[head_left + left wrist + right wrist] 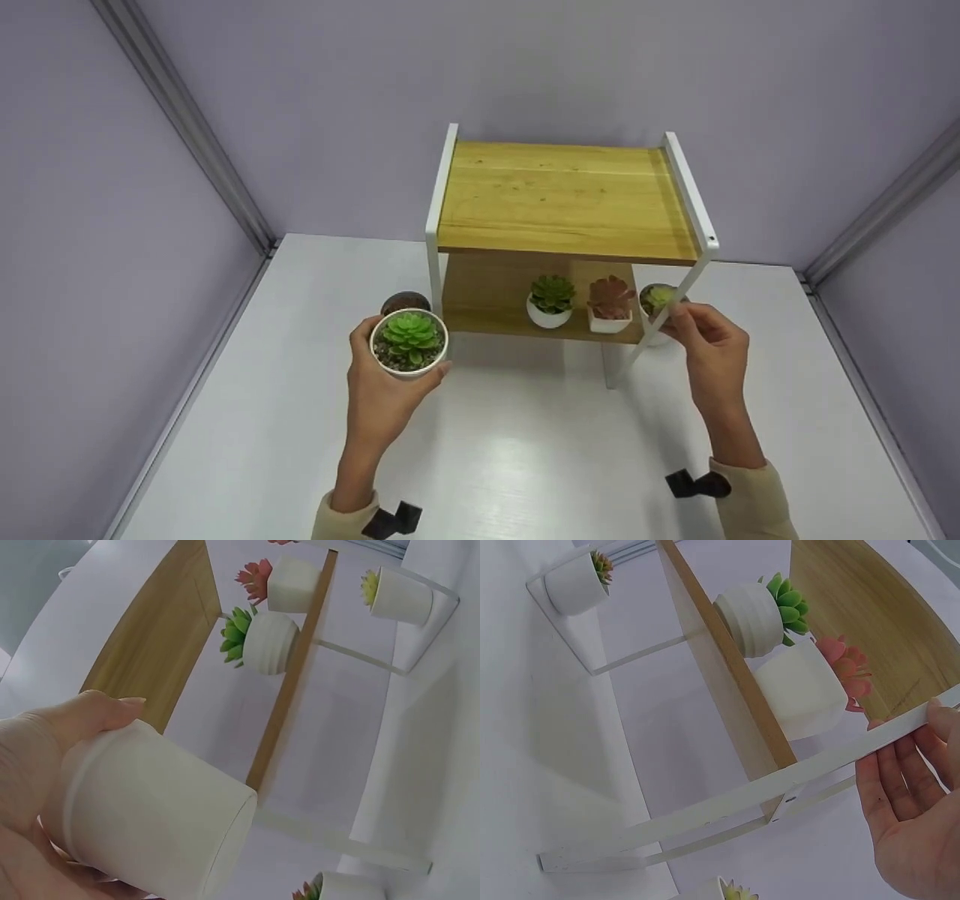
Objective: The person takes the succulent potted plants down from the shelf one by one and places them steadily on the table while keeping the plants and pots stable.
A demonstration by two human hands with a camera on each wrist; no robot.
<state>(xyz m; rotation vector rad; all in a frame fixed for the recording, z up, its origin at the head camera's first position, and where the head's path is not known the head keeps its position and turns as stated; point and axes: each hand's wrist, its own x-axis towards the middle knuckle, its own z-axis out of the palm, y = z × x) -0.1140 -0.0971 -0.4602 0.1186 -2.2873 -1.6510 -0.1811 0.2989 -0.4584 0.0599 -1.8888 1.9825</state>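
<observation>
Already the rack (570,199) held two plants (550,315). Left hand (379,394) gripped another plant (410,341), not yet on it; right hand (716,356) gripped its post (705,808)

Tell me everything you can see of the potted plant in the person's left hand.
The potted plant is a bright green rosette of plump leaves, set among small mixed-colour pebbles. Its round pot is plain white and smooth-looking, narrowing slightly toward the base; whether it is ceramic or plastic I can't tell. The left hand holds it, thumb and fingers curled around the side, opening upward. It is off the table, near the left end of the shelf.
</observation>
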